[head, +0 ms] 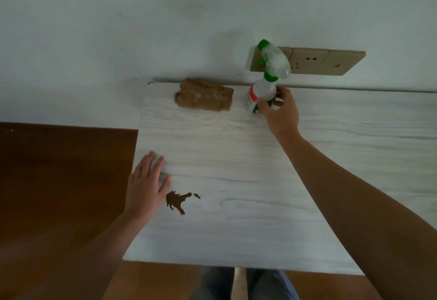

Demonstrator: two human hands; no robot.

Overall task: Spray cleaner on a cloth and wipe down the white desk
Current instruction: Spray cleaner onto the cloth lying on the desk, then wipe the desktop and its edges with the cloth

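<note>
A white wood-grain desk (236, 157) stands against the wall. A folded brown cloth (203, 97) lies at its far left, close to the wall. To the right of the cloth stands a white spray bottle (262, 91) with a green trigger and collar. My right hand (281, 112) grips the bottle's body low down. My left hand (147, 186) rests flat on the desk near its left edge, fingers straight. A dark brown stain (177, 201) marks the desk just right of my left hand.
A beige socket strip (326, 63) is fixed to the wall behind the bottle. Brown wooden floor (59, 193) lies left of and below the desk. My legs show under the desk's near edge.
</note>
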